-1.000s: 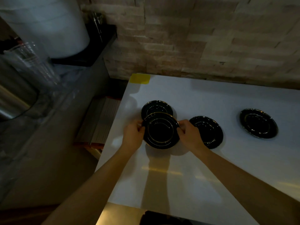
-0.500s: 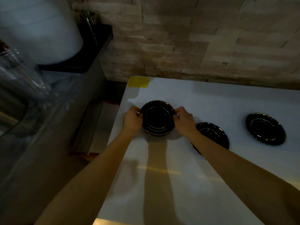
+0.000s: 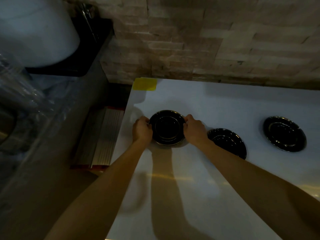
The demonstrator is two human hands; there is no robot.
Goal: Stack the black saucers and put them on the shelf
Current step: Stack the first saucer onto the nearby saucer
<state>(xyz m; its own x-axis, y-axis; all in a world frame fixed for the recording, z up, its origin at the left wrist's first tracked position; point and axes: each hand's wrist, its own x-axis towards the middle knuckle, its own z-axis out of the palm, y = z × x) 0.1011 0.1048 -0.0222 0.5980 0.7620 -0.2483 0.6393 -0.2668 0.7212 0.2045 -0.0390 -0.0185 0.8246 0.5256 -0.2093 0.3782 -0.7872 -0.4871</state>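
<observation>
Fingers of both hands pinch the rims of a saucer stack at frame centre, which rests on the table: the left hand clamps its left edge, the right hand its right edge, knuckles up and fingers curled down around the rim. The stack is round, glossy black, with a thin gold line along the rim and a ring around the sunken centre; a second rim shows just under the top one at the lower edge. How many saucers it holds cannot be told. Both forearms are bare and run in from the bottom of the frame, the left from lower left, the right from lower right, throwing long shadows on the table, which is smooth, white and faintly shiny.

Just right of the right hand lies a second saucer, partly hidden by that wrist, and well to its right a third saucer, both flat, black and glossy. A yellow tape patch sits at the table's upper left corner. Behind runs a rough stone-brick wall. At upper left stands a large white rounded container on a black tray. No writing can be read.
</observation>
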